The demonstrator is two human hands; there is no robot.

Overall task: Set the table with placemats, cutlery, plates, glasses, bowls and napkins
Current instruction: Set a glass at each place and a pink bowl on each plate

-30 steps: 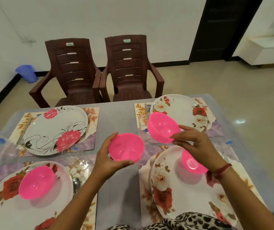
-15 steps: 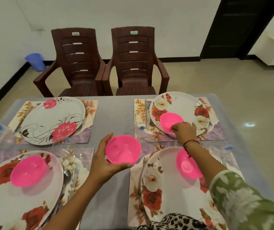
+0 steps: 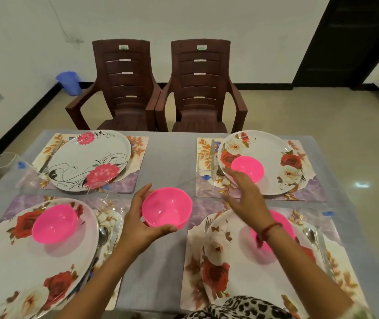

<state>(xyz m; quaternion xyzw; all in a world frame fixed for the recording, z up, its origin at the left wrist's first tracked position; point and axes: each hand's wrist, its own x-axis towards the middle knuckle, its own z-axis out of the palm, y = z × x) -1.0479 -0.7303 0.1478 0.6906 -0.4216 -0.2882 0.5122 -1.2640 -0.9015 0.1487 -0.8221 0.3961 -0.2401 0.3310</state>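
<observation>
Pink plastic bowl (image 3: 166, 207) — judged light, stiff, a bit slick, best taken by rim and wall, and that's how it is cupped by the left hand (image 3: 138, 224) over the middle of the table (image 3: 170, 162). The far-left plate (image 3: 75, 162) is left bowl-less. Versus half a second ago, the right hand (image 3: 246, 196) is drawn off the far-right bowl (image 3: 249, 166) — fingers loose, nothing held.

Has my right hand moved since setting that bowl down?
Yes. The right hand drew back toward you, from the far pink bowl to the near rim of the far right plate.
</observation>
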